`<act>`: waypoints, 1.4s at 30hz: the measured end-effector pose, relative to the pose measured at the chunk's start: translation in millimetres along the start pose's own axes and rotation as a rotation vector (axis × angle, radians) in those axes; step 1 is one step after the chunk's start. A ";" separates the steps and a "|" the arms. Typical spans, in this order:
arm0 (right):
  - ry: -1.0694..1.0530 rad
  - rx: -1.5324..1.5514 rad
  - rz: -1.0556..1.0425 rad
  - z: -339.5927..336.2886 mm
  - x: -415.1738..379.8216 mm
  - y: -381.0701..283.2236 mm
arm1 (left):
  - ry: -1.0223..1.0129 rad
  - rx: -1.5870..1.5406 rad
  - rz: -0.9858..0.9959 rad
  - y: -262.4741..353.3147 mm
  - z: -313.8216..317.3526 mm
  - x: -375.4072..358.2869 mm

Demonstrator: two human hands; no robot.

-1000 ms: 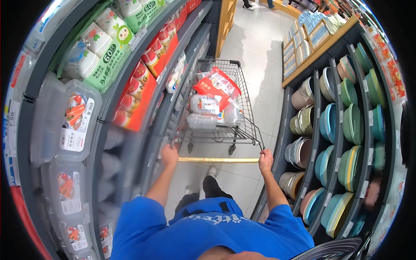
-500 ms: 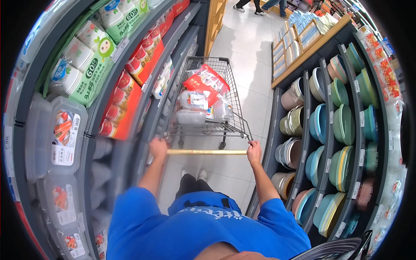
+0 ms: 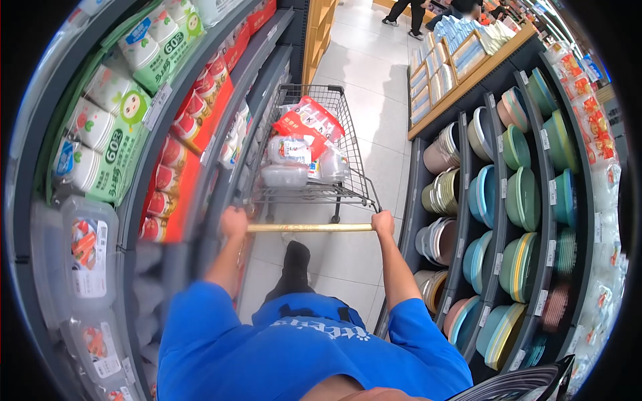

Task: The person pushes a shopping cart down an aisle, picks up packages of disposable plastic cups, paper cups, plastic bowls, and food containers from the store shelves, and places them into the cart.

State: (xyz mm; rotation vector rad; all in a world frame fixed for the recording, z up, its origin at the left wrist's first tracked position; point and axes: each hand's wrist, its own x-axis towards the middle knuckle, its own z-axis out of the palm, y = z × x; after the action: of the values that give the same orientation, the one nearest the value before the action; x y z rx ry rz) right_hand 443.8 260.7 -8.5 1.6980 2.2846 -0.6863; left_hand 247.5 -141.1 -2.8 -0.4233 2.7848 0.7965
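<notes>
Both my hands grip the yellow handle bar of a shopping cart (image 3: pixel 309 228). My left hand (image 3: pixel 234 222) is wrapped round the bar's left end, close beside the shelf. At the right end, my right hand (image 3: pixel 383 223) is closed on it too. In the wire basket (image 3: pixel 354 144) ahead lies a red package (image 3: pixel 309 123) with white lettering. Nearer me in the basket are clear plastic containers (image 3: pixel 285 175), one with a white label, and another clear item (image 3: pixel 333 164) to the right.
On the left, shelves hold green packs of paper cups (image 3: pixel 110 134), red cup packs (image 3: pixel 170 177) and clear food boxes (image 3: pixel 90 247). Colourful basins and buckets (image 3: pixel 481 194) line the right shelf. A wooden display (image 3: pixel 461 67) stands beyond it. A person (image 3: pixel 408 13) is in the aisle far ahead.
I have moved forward with the cart along the aisle; the shelf goods have slid back toward me. My legs have changed stride. Both hands keep their hold on the bar.
</notes>
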 end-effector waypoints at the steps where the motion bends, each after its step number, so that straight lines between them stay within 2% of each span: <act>1: 0.007 0.016 0.024 -2.9 1.3 -7.9 | -0.003 0.007 -0.001 5.3 0.7 5.7; 6: 0.071 0.041 0.106 -1.9 34.9 -24.7 | 0.013 -0.004 0.020 30.3 5.2 20.2; 18: 0.092 0.037 0.106 -24.5 84.6 -70.2 | -0.334 0.160 -0.137 73.1 40.7 104.1; 21: 0.122 0.033 0.096 -30.8 95.0 -79.6 | -0.398 0.201 -0.063 81.5 47.7 116.6; 29: 0.171 0.069 0.089 -47.2 107.2 -98.1 | -0.377 0.183 -0.109 78.6 85.9 145.0; 42: 0.226 0.071 0.095 -68.1 168.3 -134.9 | -0.331 0.036 -0.040 145.4 93.9 166.2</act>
State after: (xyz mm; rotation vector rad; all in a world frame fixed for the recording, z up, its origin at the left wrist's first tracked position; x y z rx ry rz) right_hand 270.9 405.4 9.9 1.9954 2.3306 -0.5886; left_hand 55.7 -7.7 -57.4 -0.3082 2.4723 0.7309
